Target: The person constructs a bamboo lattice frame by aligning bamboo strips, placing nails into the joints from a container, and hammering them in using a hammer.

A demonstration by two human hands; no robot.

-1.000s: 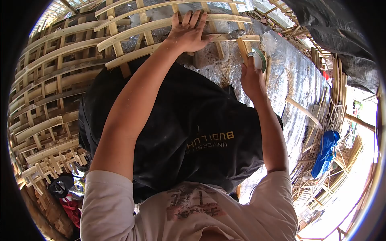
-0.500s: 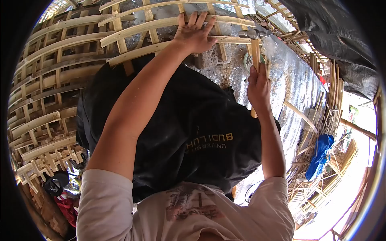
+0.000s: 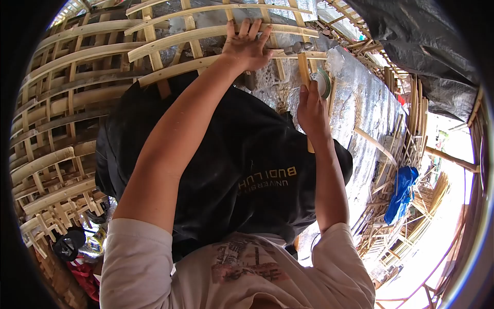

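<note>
My left hand point(image 3: 246, 49) lies with fingers spread over the upper slats of a bamboo lattice point(image 3: 180, 38). My right hand point(image 3: 313, 110) is wrapped round the wooden handle of a hammer point(image 3: 303, 67), whose metal head is up by the right end of a slat, to the right of my left hand. Just beyond my right fingers is a round white and green object point(image 3: 323, 83). Whether the hammer head touches the slat cannot be made out. Black cloth with yellow lettering point(image 3: 221, 154) covers my lap.
More bamboo lattice point(image 3: 56, 110) stretches along the left. A silvery sheet point(image 3: 355, 92) lies to the right, with a blue cloth point(image 3: 401, 194) and bamboo strips point(image 3: 419, 213) farther out. Black plastic point(image 3: 427, 46) hangs at the upper right. A black cap point(image 3: 69, 243) lies at the lower left.
My right hand and the hammer swung right, then back left, beside the slat's end. My left hand has stayed spread on the lattice, with only a small shift in the view.
</note>
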